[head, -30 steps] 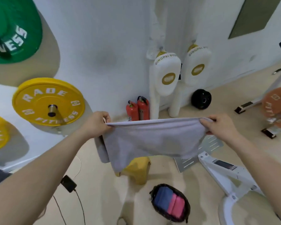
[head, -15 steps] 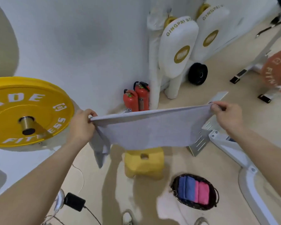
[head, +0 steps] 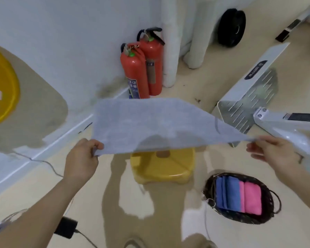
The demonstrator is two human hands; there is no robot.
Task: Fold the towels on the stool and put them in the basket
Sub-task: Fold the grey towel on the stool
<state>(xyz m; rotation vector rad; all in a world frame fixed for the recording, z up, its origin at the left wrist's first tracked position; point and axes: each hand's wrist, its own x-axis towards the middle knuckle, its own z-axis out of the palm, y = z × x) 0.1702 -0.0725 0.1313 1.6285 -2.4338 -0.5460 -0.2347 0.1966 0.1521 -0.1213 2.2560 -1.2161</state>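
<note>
Two red fire extinguishers (head: 141,68) stand at the wall beyond the yellow stool (head: 161,167); a white machine frame (head: 284,126) lies to your right. You hold the grey towel (head: 150,122) spread flat in the air above the stool, its front edge hiding part of the seat. Your left hand (head: 82,158) has its fingers clamped on one corner and your right hand (head: 276,154) pinches the other. Folded blue and pink towels (head: 238,196) lie in the basket (head: 270,217).

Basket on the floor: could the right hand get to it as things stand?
Probably yes: the basket lies below the right hand with nothing between, though that hand pinches the grey towel.
</note>
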